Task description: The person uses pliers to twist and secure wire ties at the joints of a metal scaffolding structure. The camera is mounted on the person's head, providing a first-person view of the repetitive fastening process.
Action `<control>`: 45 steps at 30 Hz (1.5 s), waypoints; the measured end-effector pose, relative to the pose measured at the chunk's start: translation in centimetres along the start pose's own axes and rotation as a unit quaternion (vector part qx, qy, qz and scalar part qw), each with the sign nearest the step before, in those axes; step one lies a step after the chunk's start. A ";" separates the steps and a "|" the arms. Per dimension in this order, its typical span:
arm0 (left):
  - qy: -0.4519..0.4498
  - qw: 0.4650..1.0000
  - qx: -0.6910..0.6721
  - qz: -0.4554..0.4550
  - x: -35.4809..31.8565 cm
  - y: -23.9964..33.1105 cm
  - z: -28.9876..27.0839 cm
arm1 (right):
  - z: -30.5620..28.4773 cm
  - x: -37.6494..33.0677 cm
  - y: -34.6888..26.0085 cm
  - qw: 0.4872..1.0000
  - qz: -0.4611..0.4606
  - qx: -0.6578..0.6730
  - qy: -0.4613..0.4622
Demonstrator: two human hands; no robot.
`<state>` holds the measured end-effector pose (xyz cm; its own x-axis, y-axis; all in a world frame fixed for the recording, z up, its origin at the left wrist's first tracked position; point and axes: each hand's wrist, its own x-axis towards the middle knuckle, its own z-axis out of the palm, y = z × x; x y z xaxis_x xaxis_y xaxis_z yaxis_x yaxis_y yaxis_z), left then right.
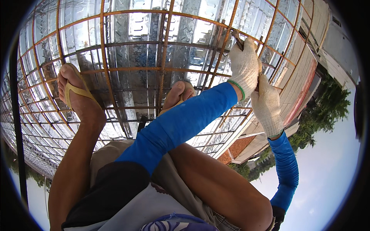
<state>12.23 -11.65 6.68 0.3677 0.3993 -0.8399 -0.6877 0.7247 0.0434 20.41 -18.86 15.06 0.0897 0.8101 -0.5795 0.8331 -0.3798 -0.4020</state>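
Gripping a dark metal tool [237,39], the left hand [244,65] in a white knit glove closes its fingers around the handle, the tip sticking out above the knuckles over a rusty rebar grid [115,71]. Just beside it, to the right, the gloved right hand [267,106] is curled shut at a bar crossing; what it pinches is hidden. Feet in yellow sandals [75,92] stand on the grid over corrugated metal decking [140,27].
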 end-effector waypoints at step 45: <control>-0.247 0.944 0.168 -0.141 -4.7 6.5 -12.4 | 1.4 -16.1 1.0 0.831 0.277 0.480 0.051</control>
<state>-1.72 -15.77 4.15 0.8105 0.3164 -0.4929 -0.3116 0.9455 0.0946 19.05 -32.95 22.95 0.3999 0.4080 -0.8208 -0.1653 -0.8487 -0.5024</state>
